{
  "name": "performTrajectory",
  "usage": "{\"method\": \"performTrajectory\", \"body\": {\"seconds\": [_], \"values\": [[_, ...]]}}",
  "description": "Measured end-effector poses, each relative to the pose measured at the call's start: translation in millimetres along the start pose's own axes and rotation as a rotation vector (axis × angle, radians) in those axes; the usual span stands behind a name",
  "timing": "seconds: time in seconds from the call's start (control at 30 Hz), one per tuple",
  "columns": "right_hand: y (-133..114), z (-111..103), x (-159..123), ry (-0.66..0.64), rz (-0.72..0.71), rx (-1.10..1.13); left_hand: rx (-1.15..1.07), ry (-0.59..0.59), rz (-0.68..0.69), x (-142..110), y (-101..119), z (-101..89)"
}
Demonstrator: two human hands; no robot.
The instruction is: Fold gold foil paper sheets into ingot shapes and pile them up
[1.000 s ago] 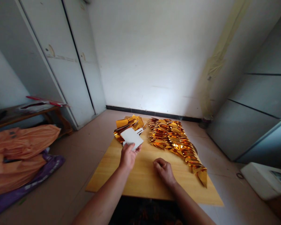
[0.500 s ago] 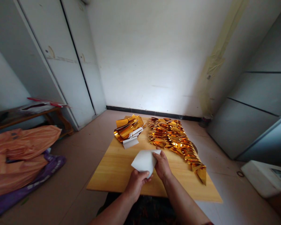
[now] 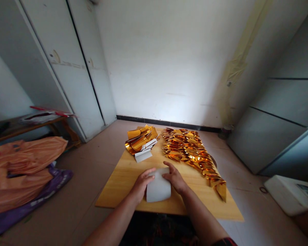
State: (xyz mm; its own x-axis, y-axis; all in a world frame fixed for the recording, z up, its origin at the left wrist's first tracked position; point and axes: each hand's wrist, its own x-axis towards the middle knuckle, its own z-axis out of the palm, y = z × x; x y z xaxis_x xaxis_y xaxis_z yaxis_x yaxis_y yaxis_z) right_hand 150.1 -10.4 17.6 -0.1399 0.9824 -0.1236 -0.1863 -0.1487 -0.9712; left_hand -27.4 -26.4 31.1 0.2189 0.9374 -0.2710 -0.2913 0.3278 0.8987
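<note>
Left hand (image 3: 142, 184), right hand (image 3: 176, 179) grasp opposite edges of white four-sided paper sheet (image 3: 158, 190); from here, neither looks nearer. It's between them.

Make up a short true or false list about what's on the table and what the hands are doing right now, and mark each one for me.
1. The left hand and the right hand both touch the white paper. True.
2. The folded gold pieces lie to the right of the loose gold sheets on the table. True.
3. The right hand holds one of the folded gold pieces. False: it is at the white paper, and those pieces lie apart from it.
4. The white box stands on the table. False: the white box is off to the right of the table.
5. The white paper is nearer the person than the loose gold sheets. True.
</note>
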Motion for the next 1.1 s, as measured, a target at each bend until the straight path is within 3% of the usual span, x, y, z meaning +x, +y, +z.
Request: {"method": "performTrajectory", "body": {"seconds": [0.13, 0.27, 0.37, 0.47, 0.57, 0.7, 0.8, 0.97, 1.1], "values": [[-4.5, 4.1, -4.9, -0.096, 0.034, 0.161, 0.08, -0.149, -0.034, 5.5, 3.9, -0.7], [-4.7, 5.1, -11.6, -0.049, 0.031, 0.226, 0.111, -0.126, 0.058, 15.0, 1.5, 1.5], [-2.2, 3.3, -19.8, -0.068, 0.021, 0.155, 0.204, -0.056, 0.165, 25.2, -3.9, 1.8], [2.7, -1.2, -28.5, -0.048, 0.06, 0.018, 0.475, 0.04, 0.36, 35.5, -9.4, -0.3], [7.7, -6.7, -34.8, 0.025, 0.126, -0.117, 0.851, 0.059, 0.515, 41.8, -13.4, -2.1], [8.5, -10.4, -39.0, 0.091, 0.157, -0.289, 1.299, 0.049, 0.543, 40.8, -16.7, -1.9], [5.9, -10.7, -40.2, 0.131, 0.142, -0.462, 1.479, 0.058, 0.602, 35.6, -17.8, -1.5], [4.5, -9.3, -40.3, 0.14, 0.128, -0.625, 1.568, -0.1, 0.793, 26.7, -18.8, -0.5], [2.6, -8.8, -44.0, 0.107, 0.113, -0.709, 1.552, -0.23, 0.838, 27.7, -22.3, -0.4]]}}
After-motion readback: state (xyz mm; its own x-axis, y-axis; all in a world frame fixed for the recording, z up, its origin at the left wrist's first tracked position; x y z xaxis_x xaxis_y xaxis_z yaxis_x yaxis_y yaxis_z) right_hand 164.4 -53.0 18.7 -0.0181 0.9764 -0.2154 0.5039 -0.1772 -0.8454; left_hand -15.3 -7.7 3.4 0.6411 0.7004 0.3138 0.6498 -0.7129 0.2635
